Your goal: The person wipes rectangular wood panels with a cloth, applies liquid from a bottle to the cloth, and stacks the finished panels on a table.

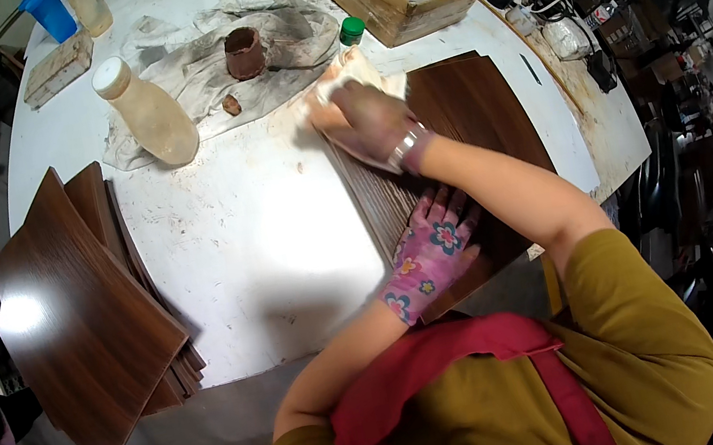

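Note:
Dark brown wood-grain panels (482,110) lie stacked in front of me, right of the middle of the white table. My left hand (430,252), in a purple flowered glove, rests flat on the near left part of the top panel, fingers spread. At the far left corner of the stack, my right hand (372,120) grips a pale, orange-stained cloth (382,70) against the panel's edge. That gloved hand is smeared by motion, and part of the cloth is hidden under it.
More brown panels (75,301) lie piled on the left, overhanging the table's (253,231) front edge. A cloudy bottle (152,115), a brown cup (245,53) and a green cap (351,31) stand near a stained rag (281,12). A wooden box (407,21) of tools sits far right.

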Available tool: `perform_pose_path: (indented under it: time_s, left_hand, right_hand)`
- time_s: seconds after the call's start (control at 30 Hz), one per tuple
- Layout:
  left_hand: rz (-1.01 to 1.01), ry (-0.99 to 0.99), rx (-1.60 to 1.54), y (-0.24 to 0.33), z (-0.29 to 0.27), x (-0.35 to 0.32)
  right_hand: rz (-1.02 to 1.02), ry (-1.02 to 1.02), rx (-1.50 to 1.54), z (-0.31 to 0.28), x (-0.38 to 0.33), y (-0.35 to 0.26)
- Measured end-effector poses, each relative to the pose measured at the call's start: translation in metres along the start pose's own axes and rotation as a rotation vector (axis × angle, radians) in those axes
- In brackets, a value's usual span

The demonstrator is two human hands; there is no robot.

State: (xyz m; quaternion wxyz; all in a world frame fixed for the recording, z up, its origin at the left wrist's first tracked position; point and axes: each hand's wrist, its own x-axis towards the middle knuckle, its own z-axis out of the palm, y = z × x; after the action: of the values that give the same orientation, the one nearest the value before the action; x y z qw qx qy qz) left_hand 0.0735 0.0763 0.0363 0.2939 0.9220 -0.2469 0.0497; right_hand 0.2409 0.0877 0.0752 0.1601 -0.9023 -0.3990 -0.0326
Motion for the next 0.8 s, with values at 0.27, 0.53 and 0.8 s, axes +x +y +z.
perform_pose_path:
  time_s: [0.27, 0.53, 0.8]
  left_hand:
    - [0.038, 0.1, -0.016, 0.003, 0.008, -0.002]
    - [-0.01, 0.2, -0.262, -0.021, -0.002, 0.004]
    - [-0.229, 0.24, 0.416, -0.067, -0.043, 0.003]
  right_hand:
    - [0.069, -0.019, 0.046, -0.001, 0.014, 0.007]
    - [0.348, 0.128, 0.798, -0.039, 0.022, 0.107]
    - [-0.034, -0.231, 0.457, -0.093, -0.108, 0.116]
